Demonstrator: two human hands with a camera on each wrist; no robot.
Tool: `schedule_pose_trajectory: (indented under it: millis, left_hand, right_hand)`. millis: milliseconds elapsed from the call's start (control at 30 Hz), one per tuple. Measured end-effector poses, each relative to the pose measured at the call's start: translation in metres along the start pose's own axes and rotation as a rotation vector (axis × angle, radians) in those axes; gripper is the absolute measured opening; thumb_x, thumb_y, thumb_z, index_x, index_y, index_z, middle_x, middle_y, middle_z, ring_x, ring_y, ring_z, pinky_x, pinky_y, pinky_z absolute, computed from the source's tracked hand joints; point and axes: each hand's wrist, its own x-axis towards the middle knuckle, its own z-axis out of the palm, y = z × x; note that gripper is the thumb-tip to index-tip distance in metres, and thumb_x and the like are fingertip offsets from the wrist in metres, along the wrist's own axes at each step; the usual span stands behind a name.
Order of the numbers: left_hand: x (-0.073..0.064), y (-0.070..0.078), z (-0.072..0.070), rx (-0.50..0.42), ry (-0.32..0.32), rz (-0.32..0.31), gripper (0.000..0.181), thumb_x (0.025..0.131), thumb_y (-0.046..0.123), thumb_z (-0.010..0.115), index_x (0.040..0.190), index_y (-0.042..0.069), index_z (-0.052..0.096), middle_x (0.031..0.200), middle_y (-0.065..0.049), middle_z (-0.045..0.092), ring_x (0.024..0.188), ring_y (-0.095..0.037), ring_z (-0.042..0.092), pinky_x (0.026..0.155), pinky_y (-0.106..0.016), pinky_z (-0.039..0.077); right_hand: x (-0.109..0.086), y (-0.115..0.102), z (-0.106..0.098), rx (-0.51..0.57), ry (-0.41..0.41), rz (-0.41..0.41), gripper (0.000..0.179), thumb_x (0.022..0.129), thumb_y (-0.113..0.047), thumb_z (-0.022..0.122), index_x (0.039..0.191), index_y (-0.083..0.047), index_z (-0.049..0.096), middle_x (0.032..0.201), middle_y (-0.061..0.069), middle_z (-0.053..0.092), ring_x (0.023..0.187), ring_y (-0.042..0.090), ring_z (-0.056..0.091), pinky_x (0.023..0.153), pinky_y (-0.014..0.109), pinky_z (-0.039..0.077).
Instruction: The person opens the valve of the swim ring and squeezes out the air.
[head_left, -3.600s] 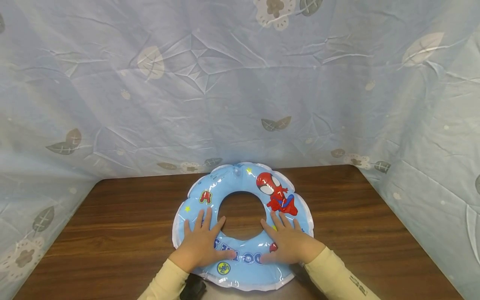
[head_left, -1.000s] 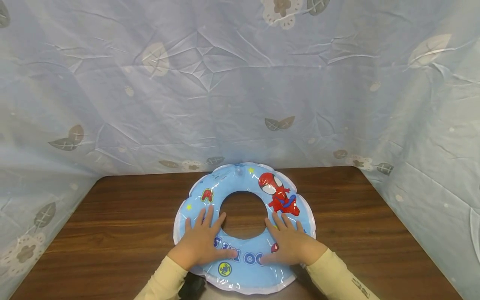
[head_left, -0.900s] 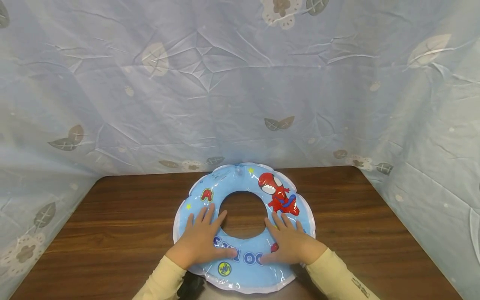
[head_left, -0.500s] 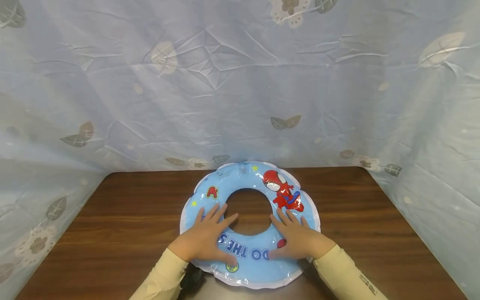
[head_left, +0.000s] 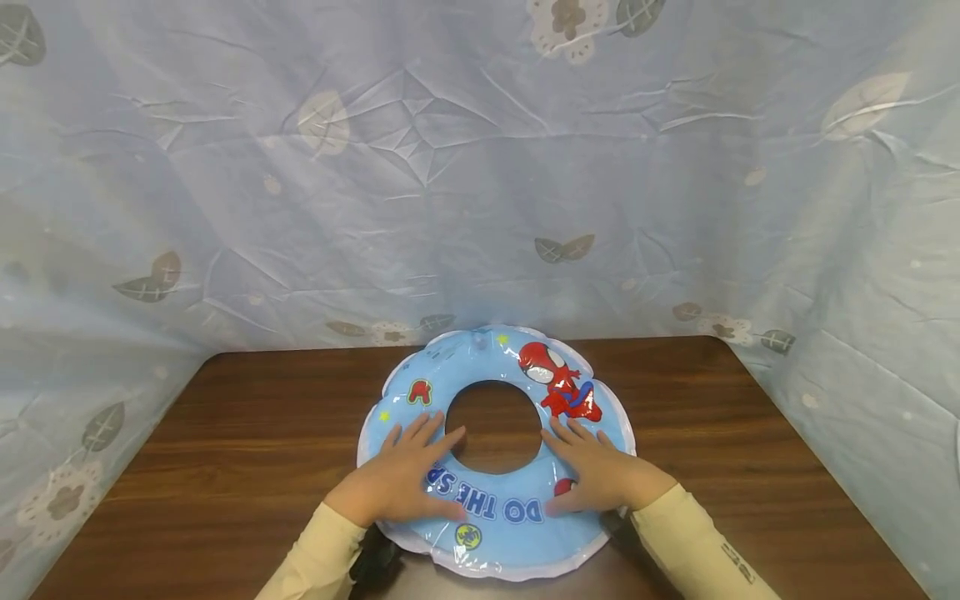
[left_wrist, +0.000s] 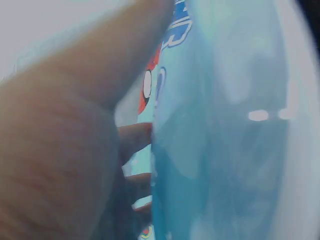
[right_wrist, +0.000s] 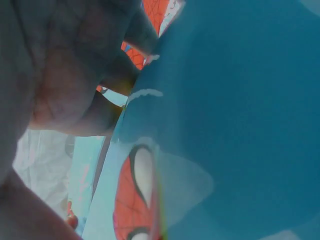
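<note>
A light blue inflatable swim ring (head_left: 510, 542), printed with a red cartoon figure and lettering, lies on the brown wooden table. Spread over its near left side is my left hand (head_left: 401, 479), fingers extended and thumb toward the lettering. On the near right side rests my right hand (head_left: 603, 475), its fingers also spread, the tips by the inner hole. In the left wrist view the ring's side (left_wrist: 225, 125) fills the right half, with several fingertips touching its top. The right wrist view has the fingers (right_wrist: 117, 75) lying against the ring's blue surface (right_wrist: 240, 110).
The wooden table (head_left: 247, 450) extends to both sides of the ring. A pale blue curtain (head_left: 465, 208) with leaf and flower prints hangs behind and at the sides. A dark object (head_left: 372, 558) shows below the left wrist.
The ring has turned slightly under my hands, so more of its lettering shows between them. Both hands stay spread on it; the left has shifted a little. The head view has moved slightly.
</note>
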Motion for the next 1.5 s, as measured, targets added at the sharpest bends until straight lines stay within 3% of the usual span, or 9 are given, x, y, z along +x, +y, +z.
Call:
schedule_pose_trajectory:
  millis: [133,200,600,800,1067,1267,1500]
  left_hand:
    - [0.001,-0.002,0.0,0.053,0.056,0.018,0.105,0.077,0.075,0.074,0.16,0.017,0.042,0.169,-0.02,0.024,0.158,-0.044,0.009,0.119,-0.073,0.001]
    - [0.0,-0.003,0.0,0.067,0.053,0.018,0.108,0.075,0.077,0.074,0.16,0.018,0.042,0.17,-0.02,0.022,0.158,-0.044,0.007,0.119,-0.074,0.0]
    - [0.001,0.002,0.0,0.042,-0.063,-0.052,0.116,0.069,0.083,0.074,0.161,0.021,0.039,0.171,-0.019,0.018,0.158,-0.041,0.009,0.118,-0.074,-0.001]
    - [0.001,0.002,0.002,0.05,-0.08,-0.064,0.118,0.067,0.083,0.076,0.161,0.021,0.039,0.171,-0.018,0.018,0.159,-0.041,0.009,0.118,-0.075,-0.001]
    - [0.001,0.011,0.008,0.071,-0.094,-0.096,0.125,0.067,0.086,0.073,0.164,0.017,0.032,0.171,-0.022,0.013,0.158,-0.044,0.008,0.116,-0.077,0.0]
    - [0.002,0.017,0.008,0.093,-0.111,-0.125,0.127,0.066,0.087,0.072,0.164,0.018,0.03,0.171,-0.021,0.013,0.158,-0.043,0.008,0.117,-0.077,0.001]
    - [0.001,0.02,0.007,0.09,-0.117,-0.13,0.127,0.068,0.087,0.071,0.164,0.016,0.029,0.171,-0.022,0.013,0.158,-0.044,0.008,0.117,-0.076,0.001]
  right_hand:
    - [0.001,0.004,-0.002,-0.003,-0.009,-0.009,0.108,0.076,-0.054,0.086,0.162,-0.012,0.035,0.171,0.009,0.024,0.159,0.039,0.011,0.123,0.067,0.007]
    - [0.002,0.005,-0.002,-0.009,-0.011,-0.014,0.108,0.076,-0.053,0.086,0.162,-0.013,0.035,0.171,0.008,0.025,0.159,0.038,0.011,0.123,0.067,0.007]
    - [0.004,0.012,-0.007,0.012,-0.028,-0.012,0.106,0.075,-0.05,0.088,0.161,-0.016,0.038,0.17,0.007,0.027,0.159,0.037,0.011,0.123,0.066,0.007]
    - [0.004,0.011,-0.01,0.013,-0.02,-0.023,0.105,0.076,-0.048,0.088,0.162,-0.014,0.036,0.171,0.009,0.023,0.159,0.037,0.009,0.124,0.063,0.006]
    - [-0.004,-0.012,-0.008,-0.046,0.084,-0.012,0.12,0.074,-0.073,0.076,0.165,-0.012,0.027,0.174,0.012,0.012,0.158,0.043,0.001,0.118,0.074,-0.001]
    - [-0.011,-0.03,-0.002,-0.089,0.061,0.093,0.129,0.068,-0.083,0.072,0.164,-0.01,0.026,0.173,0.017,0.013,0.157,0.048,0.005,0.113,0.081,0.0]
    - [-0.01,-0.033,0.002,-0.113,0.025,0.112,0.13,0.068,-0.084,0.07,0.163,-0.007,0.027,0.171,0.02,0.016,0.155,0.052,0.01,0.111,0.083,0.003]
